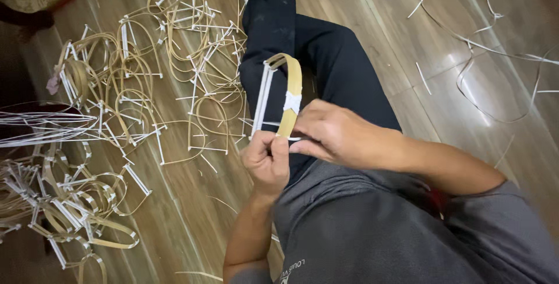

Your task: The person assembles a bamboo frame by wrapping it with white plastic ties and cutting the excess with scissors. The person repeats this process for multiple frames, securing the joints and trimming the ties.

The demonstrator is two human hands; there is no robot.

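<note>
Fingers [273, 144] of your left hand [266, 161] pinched shut on lower end of bent cane frame [289, 94], steadying it above your lap; your right hand [329, 134] closed on white binding strip [292, 102], apparently keeping wrap taut; finished frames [134, 86] lay heaped on floor [442, 57].

- The bamboo hoop's [289, 94] lower end is hidden inside the left hand [266, 159].
- The right hand's [332, 135] fingertips are hidden behind the hoop.
- The strip pile [35, 202] is cut off at the left edge.
</note>
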